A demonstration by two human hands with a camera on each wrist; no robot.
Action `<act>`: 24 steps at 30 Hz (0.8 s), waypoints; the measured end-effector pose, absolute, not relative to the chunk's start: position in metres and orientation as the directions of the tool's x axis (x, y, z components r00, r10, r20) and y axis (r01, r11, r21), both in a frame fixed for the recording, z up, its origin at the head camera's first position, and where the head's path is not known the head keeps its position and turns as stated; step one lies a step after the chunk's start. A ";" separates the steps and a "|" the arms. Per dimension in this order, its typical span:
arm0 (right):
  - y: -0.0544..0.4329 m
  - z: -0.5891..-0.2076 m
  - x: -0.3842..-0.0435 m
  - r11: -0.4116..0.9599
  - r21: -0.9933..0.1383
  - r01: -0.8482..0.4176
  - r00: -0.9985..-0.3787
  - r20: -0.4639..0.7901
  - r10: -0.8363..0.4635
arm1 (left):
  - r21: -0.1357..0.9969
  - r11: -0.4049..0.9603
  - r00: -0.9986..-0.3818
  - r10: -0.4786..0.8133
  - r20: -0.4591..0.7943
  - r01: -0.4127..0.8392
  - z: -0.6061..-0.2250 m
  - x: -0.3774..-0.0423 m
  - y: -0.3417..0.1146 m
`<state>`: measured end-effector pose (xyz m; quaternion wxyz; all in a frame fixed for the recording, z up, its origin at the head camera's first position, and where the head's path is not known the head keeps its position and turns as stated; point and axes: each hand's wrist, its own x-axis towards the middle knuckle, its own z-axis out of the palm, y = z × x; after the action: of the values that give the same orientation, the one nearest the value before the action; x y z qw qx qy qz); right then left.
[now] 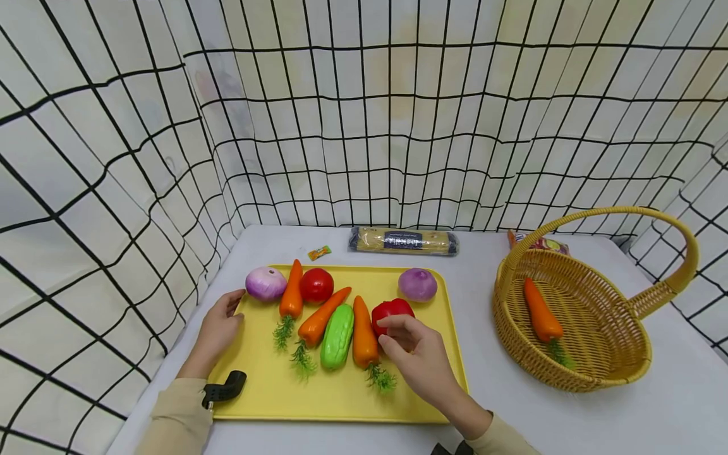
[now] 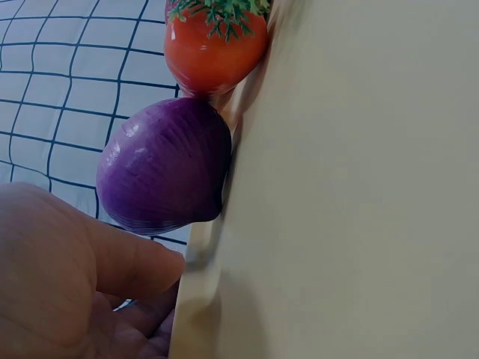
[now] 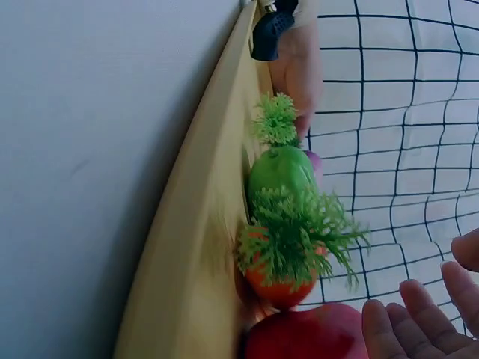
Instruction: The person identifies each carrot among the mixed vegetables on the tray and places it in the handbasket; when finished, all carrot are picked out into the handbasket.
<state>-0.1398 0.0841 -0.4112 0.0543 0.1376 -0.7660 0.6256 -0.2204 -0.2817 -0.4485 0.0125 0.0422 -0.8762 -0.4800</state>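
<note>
A yellow tray [image 1: 256, 385] holds toy vegetables: a purple-white onion [image 1: 266, 284], a red tomato [image 1: 316, 285], three carrots [image 1: 364, 335] with green tops, a green cucumber [image 1: 337, 337], a red bell pepper [image 1: 392, 309] and a purple onion [image 1: 418, 284]. My left hand [image 1: 220, 323] rests at the tray's left edge, just below the purple-white onion [image 2: 166, 166], fingers loosely bent and holding nothing. Over the right side of the tray, my right hand [image 1: 418, 360] hovers by the bell pepper, fingers parted. In the right wrist view its fingers [image 3: 426, 321] appear beside the pepper [image 3: 307, 333].
Right of the tray stands a wicker basket [image 1: 506, 328] with a tall handle and one carrot [image 1: 541, 309] inside. Behind the tray lie a spaghetti pack [image 1: 402, 240] and a small wrapped candy [image 1: 319, 253]. Another packet [image 1: 548, 245] sits behind the basket. Black netting [image 1: 364, 126] surrounds the table.
</note>
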 end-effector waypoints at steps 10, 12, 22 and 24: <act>0.068 -0.417 -0.147 0.260 -0.909 -0.327 -0.940 0.286 -0.185 | 0.838 0.542 -0.996 -0.086 -0.020 -0.064 -0.447 -0.220 -0.281; 0.068 -0.418 -0.149 0.262 -0.906 -0.332 -0.939 0.289 -0.189 | 0.840 0.539 -0.996 -0.087 -0.024 -0.067 -0.447 -0.220 -0.281; 0.064 -0.430 -0.155 0.444 -0.833 -0.330 -0.941 0.252 -0.226 | 0.836 0.544 -0.995 -0.100 -0.030 -0.079 -0.446 -0.219 -0.280; 0.063 -0.431 -0.156 0.459 -0.832 -0.311 -0.947 0.229 -0.227 | 0.836 0.542 -0.995 -0.100 -0.031 -0.080 -0.446 -0.219 -0.280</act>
<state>-0.1555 0.0627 -0.4311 0.0423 0.1579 -0.8531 0.4955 -0.2193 -0.2799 -0.4458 0.0103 0.0512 -0.8780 -0.4757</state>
